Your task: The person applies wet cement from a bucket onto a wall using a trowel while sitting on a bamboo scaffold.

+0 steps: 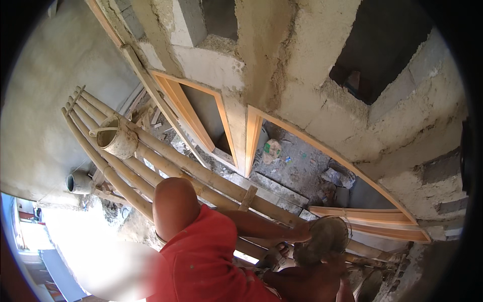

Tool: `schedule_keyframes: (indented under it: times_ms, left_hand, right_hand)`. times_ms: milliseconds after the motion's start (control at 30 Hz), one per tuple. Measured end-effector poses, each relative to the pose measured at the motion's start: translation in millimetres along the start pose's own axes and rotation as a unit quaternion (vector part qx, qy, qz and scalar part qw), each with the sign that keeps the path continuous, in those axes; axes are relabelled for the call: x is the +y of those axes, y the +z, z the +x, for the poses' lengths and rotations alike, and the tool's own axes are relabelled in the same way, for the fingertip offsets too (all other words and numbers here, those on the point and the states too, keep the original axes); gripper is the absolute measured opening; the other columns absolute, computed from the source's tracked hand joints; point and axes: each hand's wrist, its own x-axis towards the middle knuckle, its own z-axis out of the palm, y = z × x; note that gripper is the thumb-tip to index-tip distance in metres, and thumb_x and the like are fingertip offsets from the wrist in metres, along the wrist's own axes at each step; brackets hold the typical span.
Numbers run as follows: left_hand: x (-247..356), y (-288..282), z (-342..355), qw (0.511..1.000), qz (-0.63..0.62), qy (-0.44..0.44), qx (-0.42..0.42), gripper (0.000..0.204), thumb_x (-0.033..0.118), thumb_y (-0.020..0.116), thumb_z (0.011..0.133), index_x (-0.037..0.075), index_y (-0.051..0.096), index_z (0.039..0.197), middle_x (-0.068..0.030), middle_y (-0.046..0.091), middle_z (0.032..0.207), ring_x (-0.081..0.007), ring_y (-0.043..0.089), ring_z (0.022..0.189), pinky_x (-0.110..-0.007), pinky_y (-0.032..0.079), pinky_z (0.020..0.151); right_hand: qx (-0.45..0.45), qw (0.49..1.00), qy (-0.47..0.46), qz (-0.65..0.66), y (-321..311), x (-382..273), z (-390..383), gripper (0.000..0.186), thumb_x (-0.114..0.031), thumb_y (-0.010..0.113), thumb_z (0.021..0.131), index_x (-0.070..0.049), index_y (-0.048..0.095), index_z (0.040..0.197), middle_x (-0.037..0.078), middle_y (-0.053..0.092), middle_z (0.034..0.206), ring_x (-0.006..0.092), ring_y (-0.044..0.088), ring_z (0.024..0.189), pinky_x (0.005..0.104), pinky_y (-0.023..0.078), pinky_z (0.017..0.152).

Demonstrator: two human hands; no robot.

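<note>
Bent knee (173,204) (red shorts), right hand (302,232) outstretched onto bamboo platform (151,156).

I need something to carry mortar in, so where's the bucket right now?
In the head view the mortar-caked bucket sits on the left, on top of the bamboo scaffold poles, beside the plastered wall. A smaller pot hangs below it.

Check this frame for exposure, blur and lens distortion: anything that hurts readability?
Head view: the lower left is blown out to white by daylight; the bamboo poles and wooden door frames bow from the fisheye; a smeared patch sits beside the red sleeve; black vignette rims the corners; the plastered wall is evenly lit and sharp.
</note>
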Motion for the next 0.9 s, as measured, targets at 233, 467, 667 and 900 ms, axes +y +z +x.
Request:
schedule_keyframes:
  times_ms: [233,467,667,900]
  left_hand:
    - [-36.3,-2.1,17.3,0.998,-0.009,-0.048,-0.028,0.046,0.004,0.055,0.074,-0.001,0.063,0.119,-0.0169,0.069,0.102,-0.0285,0.066,0.094,-0.041,0.052,0.081]
    - [-9.5,3.0,10.7,0.995,-0.047,-0.071,-0.053,0.047,0.001,0.055,0.073,-0.001,0.062,0.119,-0.0098,0.067,0.099,-0.0183,0.061,0.085,-0.035,0.049,0.071]
    - [8.6,9.2,1.4,0.995,-0.028,-0.069,-0.073,0.047,-0.001,0.053,0.073,-0.002,0.061,0.119,-0.0088,0.065,0.097,-0.0193,0.061,0.087,-0.035,0.051,0.076]
    - [-7.9,-2.1,6.1,0.998,0.040,-0.015,-0.052,0.048,0.010,0.059,0.080,0.001,0.057,0.127,-0.0132,0.066,0.107,-0.0284,0.063,0.099,-0.041,0.052,0.080]
  right_hand:
    - [0.105,0.975,0.187,-0.053,-7.3,-16.9,1.6,0.028,-0.025,0.060,0.087,-0.011,0.065,0.110,0.012,0.067,0.107,0.0349,0.067,0.086,0.0483,0.056,0.070]
    - [0.011,0.971,0.212,0.109,5.8,-69.4,7.3,0.034,-0.030,0.062,0.086,-0.006,0.063,0.111,0.021,0.068,0.096,0.0379,0.069,0.084,0.0477,0.056,0.078]
    - [0.129,0.989,-0.007,0.068,16.5,-27.2,-28.8,0.028,-0.031,0.063,0.089,-0.010,0.065,0.107,0.013,0.067,0.103,0.0344,0.067,0.094,0.0445,0.056,0.076]
    - [0.181,0.963,0.165,-0.113,-27.8,-13.0,-12.2,0.034,-0.029,0.058,0.092,-0.011,0.060,0.121,0.016,0.066,0.099,0.0323,0.066,0.081,0.0466,0.054,0.070]
